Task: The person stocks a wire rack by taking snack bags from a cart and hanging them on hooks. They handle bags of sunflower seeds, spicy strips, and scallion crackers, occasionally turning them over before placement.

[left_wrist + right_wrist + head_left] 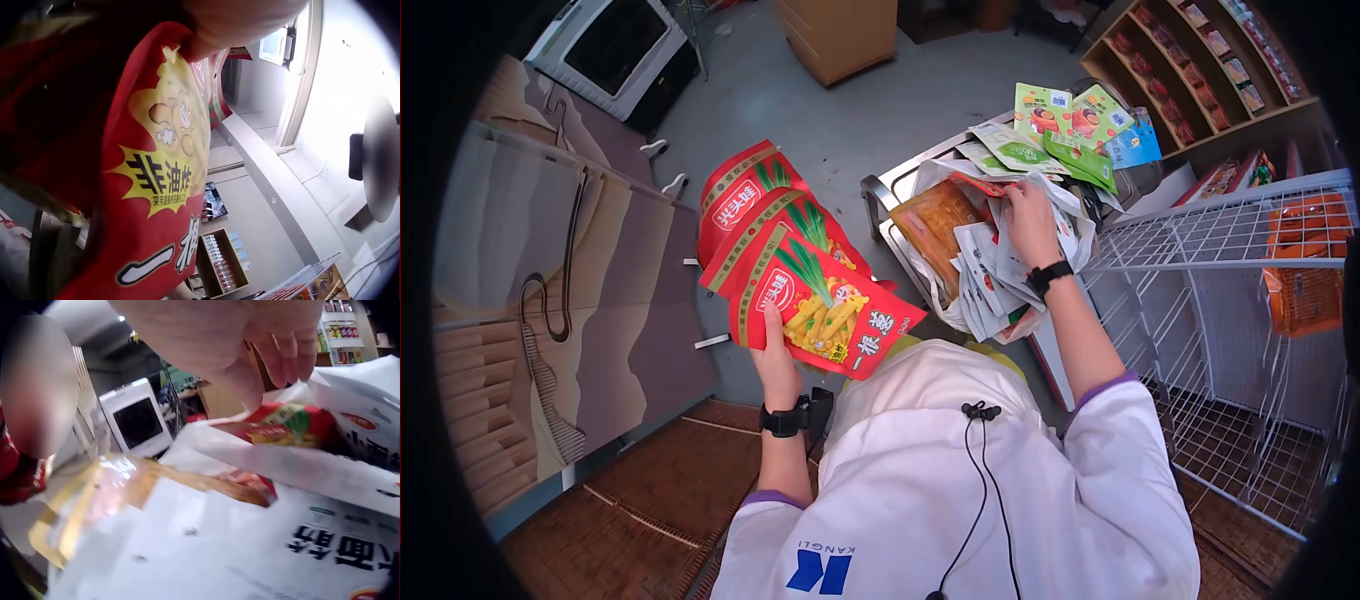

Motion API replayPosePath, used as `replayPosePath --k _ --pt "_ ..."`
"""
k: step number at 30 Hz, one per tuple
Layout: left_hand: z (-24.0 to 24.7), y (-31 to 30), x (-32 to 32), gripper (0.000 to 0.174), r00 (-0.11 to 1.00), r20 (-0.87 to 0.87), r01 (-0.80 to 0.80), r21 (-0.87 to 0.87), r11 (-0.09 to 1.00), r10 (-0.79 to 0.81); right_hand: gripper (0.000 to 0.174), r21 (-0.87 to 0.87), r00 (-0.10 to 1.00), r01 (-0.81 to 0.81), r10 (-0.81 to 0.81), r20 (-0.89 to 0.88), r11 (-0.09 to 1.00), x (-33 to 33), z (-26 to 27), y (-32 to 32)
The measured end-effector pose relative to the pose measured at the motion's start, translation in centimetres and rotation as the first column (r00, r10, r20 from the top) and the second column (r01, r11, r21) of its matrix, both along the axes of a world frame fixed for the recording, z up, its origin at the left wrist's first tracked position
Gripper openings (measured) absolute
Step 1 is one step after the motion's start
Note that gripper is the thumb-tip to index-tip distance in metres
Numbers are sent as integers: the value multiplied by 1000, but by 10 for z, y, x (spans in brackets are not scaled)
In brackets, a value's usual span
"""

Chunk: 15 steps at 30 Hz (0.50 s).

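My left hand (776,372) holds several red snack bags (825,310) fanned one over another, its thumb on the front one. In the left wrist view a red bag (159,162) hangs below that hand, hiding much of what is behind it. My right hand (1032,225) reaches over a heap of packets in a metal cart (890,185). In the right wrist view its fingers are loosely bent, with the fingertips just above a red packet (290,425) lying among white packets (337,531). A brownish clear packet (935,225) lies left of this hand.
Green pouches (1050,125) and a blue pouch (1135,145) lie at the heap's far side. A white wire rack (1230,260) with an orange basket (1305,290) stands at the right. Wooden shelves (1190,60) are behind it. A patterned panel (600,280) lines the left side.
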<state>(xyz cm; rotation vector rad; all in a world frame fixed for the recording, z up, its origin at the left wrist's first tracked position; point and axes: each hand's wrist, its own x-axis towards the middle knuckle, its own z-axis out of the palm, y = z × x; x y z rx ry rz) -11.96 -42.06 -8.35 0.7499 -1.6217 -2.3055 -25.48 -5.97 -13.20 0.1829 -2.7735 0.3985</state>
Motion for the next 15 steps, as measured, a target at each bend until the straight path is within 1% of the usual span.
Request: replayPosePath --k 1,2,4,5,7,9,11,12,13,14,15 --pt "1 -2 2 39 1000 10 -10 -11 1000 10 15 150 1000 -9 12 -22 989 -5 -5 2" --pt "3 -3 4 39 1000 19 -21 -22 1000 21 15 148 1000 -16 19 -22 989 -10 -10 4" --pt "5 -3 5 39 1000 5 -24 -31 999 24 15 381 996 -30 -5 91 924 -20 -10 3" --pt "5 -1 4 39 1000 -7 -24 -35 999 24 15 379 996 -34 0 88 925 -25 -10 5" --pt "8 2 4 39 999 -22 -27 -40 999 27 10 361 998 -14 -7 57 932 -32 -6 4" --pt "14 7 4 38 1000 -8 -29 -27 999 29 8 350 999 -4 -11 42 937 -37 2 3" --pt "16 7 2 39 1000 -8 -21 -20 1000 20 7 100 981 -78 94 -169 992 -40 25 3" --pt "16 7 3 39 1000 -7 -10 -10 1000 10 7 105 981 -77 94 -169 991 -36 43 4" --pt "15 6 2 39 1000 -7 -7 -3 1000 7 9 -279 998 -5 24 66 960 -28 65 6" --pt "14 4 1 38 1000 -6 20 10 1000 -20 11 -596 952 156 42 304 788 -19 84 9" --pt "13 3 0 38 999 -6 49 22 999 -49 15 -771 935 149 165 313 619 -10 99 14"
